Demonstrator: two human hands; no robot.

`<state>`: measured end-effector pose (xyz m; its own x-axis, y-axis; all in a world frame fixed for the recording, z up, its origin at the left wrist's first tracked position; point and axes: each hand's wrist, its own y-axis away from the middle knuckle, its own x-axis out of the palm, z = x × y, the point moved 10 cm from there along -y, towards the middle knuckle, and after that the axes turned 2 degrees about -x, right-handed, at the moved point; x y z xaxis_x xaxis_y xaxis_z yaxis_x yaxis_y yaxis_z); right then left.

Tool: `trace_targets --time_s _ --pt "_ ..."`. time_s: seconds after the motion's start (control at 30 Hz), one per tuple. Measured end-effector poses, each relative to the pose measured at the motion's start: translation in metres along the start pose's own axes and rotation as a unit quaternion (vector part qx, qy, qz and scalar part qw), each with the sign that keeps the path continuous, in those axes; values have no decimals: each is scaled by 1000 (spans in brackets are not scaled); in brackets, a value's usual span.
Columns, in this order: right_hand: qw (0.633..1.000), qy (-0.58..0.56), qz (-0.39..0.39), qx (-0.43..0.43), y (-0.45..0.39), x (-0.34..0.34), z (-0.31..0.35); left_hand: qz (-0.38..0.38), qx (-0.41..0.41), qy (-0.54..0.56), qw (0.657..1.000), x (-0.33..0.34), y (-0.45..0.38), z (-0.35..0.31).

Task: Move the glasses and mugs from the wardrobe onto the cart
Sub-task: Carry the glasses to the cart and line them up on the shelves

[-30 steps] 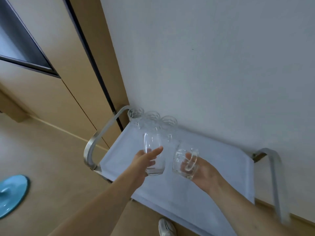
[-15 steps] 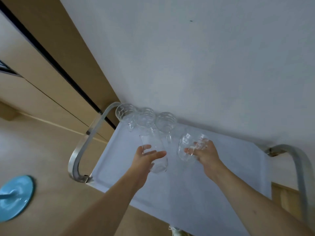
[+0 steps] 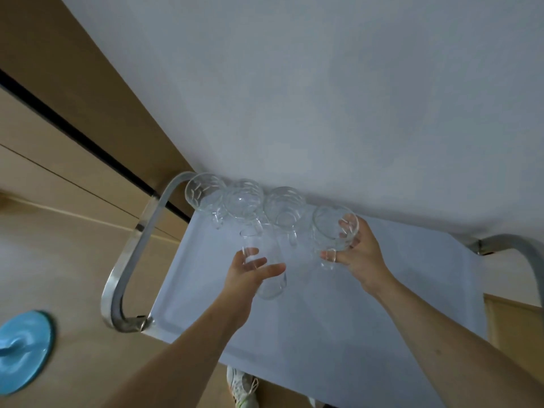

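Observation:
My left hand [image 3: 250,273] grips a tall plain glass [image 3: 266,260] over the middle of the cart's white top [image 3: 338,334]. My right hand [image 3: 357,254] holds a patterned glass mug [image 3: 331,234] at the back of the top, near the wall. Whether either touches the surface I cannot tell. Three more patterned glass mugs [image 3: 206,192] [image 3: 244,198] [image 3: 284,207] stand in a row along the cart's back edge, to the left of the held mug.
The cart has a steel handle at the left [image 3: 132,260] and another at the right [image 3: 518,254]. A grey wall [image 3: 323,98] rises right behind it. Wooden wardrobe panels [image 3: 59,128] stand at the left. A blue round base [image 3: 23,346] lies on the floor.
Both hands have carried their glassware forward and down toward the cart's back. The mug in my right hand now sits next to the row of three. The view has moved closer.

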<state>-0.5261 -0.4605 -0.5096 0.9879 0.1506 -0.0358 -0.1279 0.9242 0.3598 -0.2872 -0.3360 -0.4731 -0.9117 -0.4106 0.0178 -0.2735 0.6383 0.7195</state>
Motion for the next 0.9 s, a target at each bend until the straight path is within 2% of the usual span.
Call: trace_targets --time_s 0.23,0.43,0.7,0.9 --pt "999 17 26 -24 -8 7 1 13 -9 -16 1000 -5 -6 5" --pt "994 78 33 -62 -18 9 15 23 -11 -28 999 -7 -14 5" --pt "993 111 22 -33 -22 9 12 37 -4 -61 997 -8 -16 4" --pt "986 163 -22 -12 -19 1 7 51 18 -91 994 -12 -15 -1"
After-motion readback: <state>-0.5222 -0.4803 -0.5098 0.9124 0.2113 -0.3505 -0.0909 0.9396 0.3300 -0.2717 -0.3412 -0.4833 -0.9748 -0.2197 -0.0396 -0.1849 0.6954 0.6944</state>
